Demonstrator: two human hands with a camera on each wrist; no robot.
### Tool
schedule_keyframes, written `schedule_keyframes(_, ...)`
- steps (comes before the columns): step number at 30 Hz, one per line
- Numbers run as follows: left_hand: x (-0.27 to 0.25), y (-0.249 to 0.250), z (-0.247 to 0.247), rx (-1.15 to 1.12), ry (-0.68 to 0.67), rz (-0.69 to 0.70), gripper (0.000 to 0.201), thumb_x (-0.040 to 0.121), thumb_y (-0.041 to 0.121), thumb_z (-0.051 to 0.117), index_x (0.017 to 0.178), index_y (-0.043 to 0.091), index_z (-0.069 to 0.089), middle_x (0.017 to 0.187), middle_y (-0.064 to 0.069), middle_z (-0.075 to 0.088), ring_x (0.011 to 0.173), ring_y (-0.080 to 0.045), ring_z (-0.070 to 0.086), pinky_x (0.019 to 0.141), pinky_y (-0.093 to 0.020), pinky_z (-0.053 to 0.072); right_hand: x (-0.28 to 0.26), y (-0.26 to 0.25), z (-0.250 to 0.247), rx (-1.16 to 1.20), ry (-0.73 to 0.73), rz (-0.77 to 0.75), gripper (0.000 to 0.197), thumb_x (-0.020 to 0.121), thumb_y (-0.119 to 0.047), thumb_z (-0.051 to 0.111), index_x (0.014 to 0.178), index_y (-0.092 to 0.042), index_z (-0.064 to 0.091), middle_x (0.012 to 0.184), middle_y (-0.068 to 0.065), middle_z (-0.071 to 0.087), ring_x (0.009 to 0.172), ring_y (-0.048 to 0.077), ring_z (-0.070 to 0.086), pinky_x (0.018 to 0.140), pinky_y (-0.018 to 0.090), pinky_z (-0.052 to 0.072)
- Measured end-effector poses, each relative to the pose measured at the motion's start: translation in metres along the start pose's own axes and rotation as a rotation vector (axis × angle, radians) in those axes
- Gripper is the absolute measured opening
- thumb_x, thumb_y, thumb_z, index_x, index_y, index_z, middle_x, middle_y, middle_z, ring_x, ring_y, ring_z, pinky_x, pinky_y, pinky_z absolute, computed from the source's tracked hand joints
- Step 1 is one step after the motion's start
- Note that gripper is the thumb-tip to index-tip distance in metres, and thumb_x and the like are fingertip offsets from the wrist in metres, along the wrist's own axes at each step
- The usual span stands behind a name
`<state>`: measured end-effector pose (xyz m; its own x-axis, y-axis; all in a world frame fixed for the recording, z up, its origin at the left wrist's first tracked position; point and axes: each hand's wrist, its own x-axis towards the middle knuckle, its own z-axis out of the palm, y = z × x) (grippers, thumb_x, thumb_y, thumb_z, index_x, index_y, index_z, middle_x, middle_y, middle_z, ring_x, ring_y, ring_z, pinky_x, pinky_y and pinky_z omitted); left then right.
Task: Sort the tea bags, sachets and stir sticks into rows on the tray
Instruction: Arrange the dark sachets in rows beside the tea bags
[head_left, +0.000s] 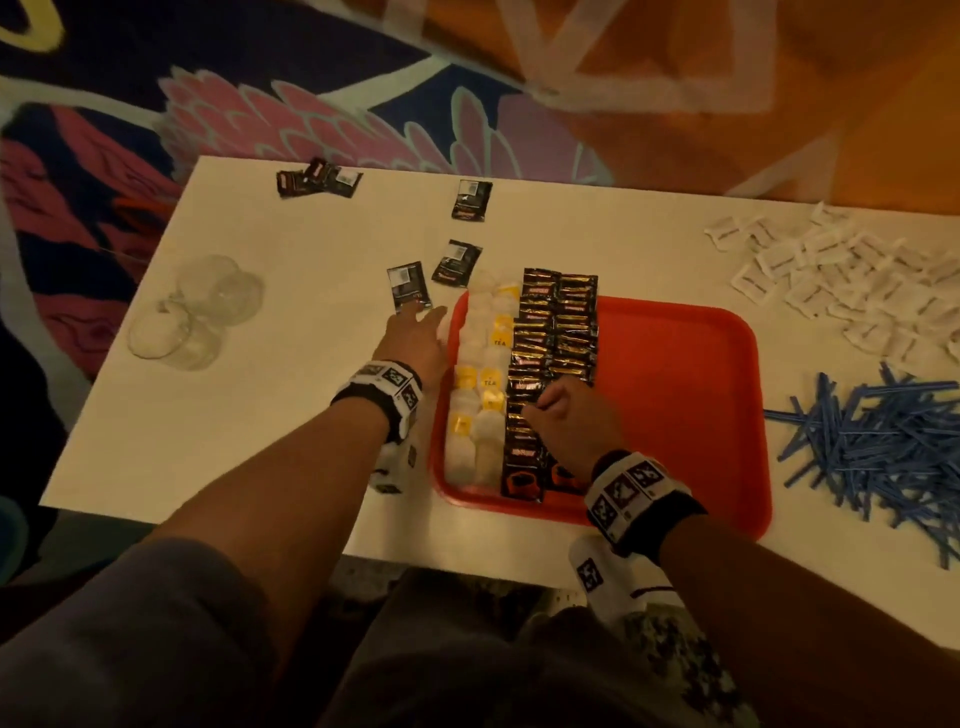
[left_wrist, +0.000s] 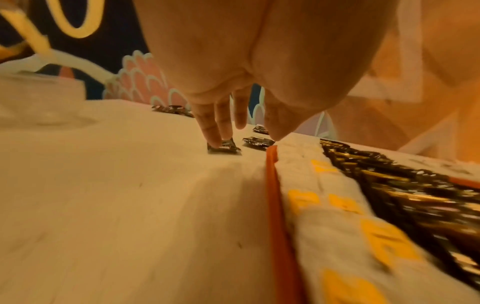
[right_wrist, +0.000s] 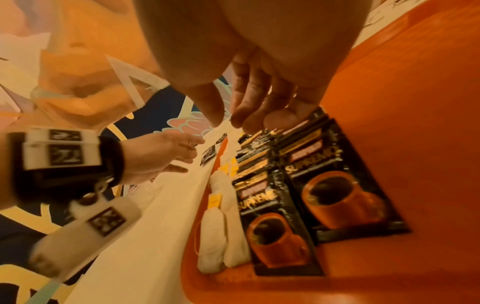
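- my left hand (head_left: 413, 340) reaches flat over the white table (head_left: 260, 415), straight fingertips (left_wrist: 214, 142) pressing a loose black sachet (head_left: 409, 287) — just left of the red tray (head_left: 691, 415).
- tea bags (head_left: 480, 395) fill the tray's left rows, sachet rows (head_left: 553, 358) beside them.
- my right hand (head_left: 574, 421) rests on those sachets, fingers curled — i cannot tell whether it grips one.
- stir sticks (head_left: 872, 441) lie piled far right.

Six loose black sachets (head_left: 409, 287), two glasses (head_left: 218, 291), one tray (head_left: 675, 405)

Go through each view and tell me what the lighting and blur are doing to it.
Head view: dim warm light, fairly sharp, though the white sachets wash out against the table. Left wrist view: orange cast, the near tea bags smeared by blur, while the fingertips on a dark sachet stay readable. Right wrist view: strong wide-angle bend, glare on the coffee sachets, edges soft.
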<state>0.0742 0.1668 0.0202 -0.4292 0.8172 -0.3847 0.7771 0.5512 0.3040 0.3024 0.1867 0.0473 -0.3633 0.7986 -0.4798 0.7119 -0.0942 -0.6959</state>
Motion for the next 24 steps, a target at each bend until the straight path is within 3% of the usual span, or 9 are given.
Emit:
schedule_keyframes(5, 0.078, -0.011, -0.023, 0.295, -0.080, 0.185, 0.084, 0.087, 0.023, 0.068, 0.157, 0.024, 0.020, 0.163, -0.015, 0.009, 0.147, -0.039, 0.018, 0.117, -0.048, 0.029, 0.015, -0.029, 0.027, 0.028, 0.012, 0.056, 0.015, 0.088, -0.031, 0.069, 0.093, -0.024, 0.056, 0.083, -0.009, 0.060, 0.072, 0.002, 0.055, 0.055, 0.013, 0.039)
schedule_keyframes(7, 0.109, -0.015, -0.032, 0.326, -0.110, 0.223, 0.090, 0.086, 0.028, 0.070, 0.158, 0.027, 0.015, 0.164, -0.013, 0.005, 0.149, -0.037, 0.013, 0.119, -0.049, 0.024, 0.023, -0.042, 0.039, 0.020, -0.002, 0.064, 0.016, 0.088, -0.031, 0.069, 0.093, -0.025, 0.055, 0.082, -0.009, 0.061, 0.070, 0.002, 0.058, 0.055, 0.013, 0.045)
schedule_keyframes(9, 0.137, -0.020, -0.046, 0.261, -0.085, 0.219, 0.083, 0.089, 0.029, 0.065, 0.157, 0.029, 0.017, 0.165, -0.011, 0.005, 0.150, -0.035, 0.010, 0.119, -0.051, 0.021, 0.034, -0.057, 0.050, 0.006, -0.012, 0.062, 0.017, 0.088, -0.030, 0.070, 0.095, -0.026, 0.055, 0.084, -0.008, 0.064, 0.070, 0.003, 0.061, 0.058, 0.018, 0.053)
schedule_keyframes(11, 0.163, -0.032, -0.063, 0.215, -0.067, 0.175, 0.080, 0.090, 0.029, 0.063, 0.157, 0.030, 0.018, 0.165, -0.008, 0.002, 0.150, -0.033, 0.007, 0.120, -0.054, 0.018, 0.049, -0.076, 0.059, -0.028, -0.028, 0.063, 0.020, 0.087, -0.030, 0.070, 0.100, -0.028, 0.055, 0.096, -0.007, 0.066, 0.079, 0.007, 0.062, 0.067, 0.020, 0.053)
schedule_keyframes(15, 0.211, -0.081, -0.101, 0.220, -0.089, 0.044, 0.081, 0.093, 0.030, 0.060, 0.158, 0.031, 0.012, 0.166, -0.007, -0.005, 0.152, -0.035, -0.003, 0.119, -0.060, 0.014, 0.087, -0.112, 0.078, -0.182, -0.036, 0.031, 0.038, 0.087, -0.034, 0.069, 0.121, -0.028, 0.054, 0.123, -0.007, 0.058, 0.113, 0.013, 0.054, 0.100, 0.032, 0.046)
schedule_keyframes(21, 0.263, -0.158, -0.134, 0.277, -0.116, -0.062, 0.078, 0.095, 0.035, 0.054, 0.158, 0.033, 0.010, 0.166, -0.008, -0.007, 0.152, -0.039, -0.002, 0.121, -0.057, 0.015, 0.152, -0.145, 0.107, -0.347, -0.060, -0.080, 0.051, 0.091, -0.033, 0.063, 0.138, -0.024, 0.045, 0.149, 0.000, 0.039, 0.141, 0.021, 0.028, 0.116, 0.033, 0.022)
schedule_keyframes(24, 0.269, -0.173, -0.127, 0.245, -0.196, -0.071, 0.080, 0.097, 0.036, 0.053, 0.159, 0.036, 0.002, 0.166, -0.009, -0.010, 0.152, -0.040, -0.002, 0.122, -0.054, 0.013, 0.183, -0.152, 0.123, -0.544, -0.131, -0.104, 0.059, 0.092, -0.035, 0.059, 0.146, -0.031, 0.035, 0.160, 0.002, 0.019, 0.149, 0.028, 0.007, 0.121, 0.045, 0.014)
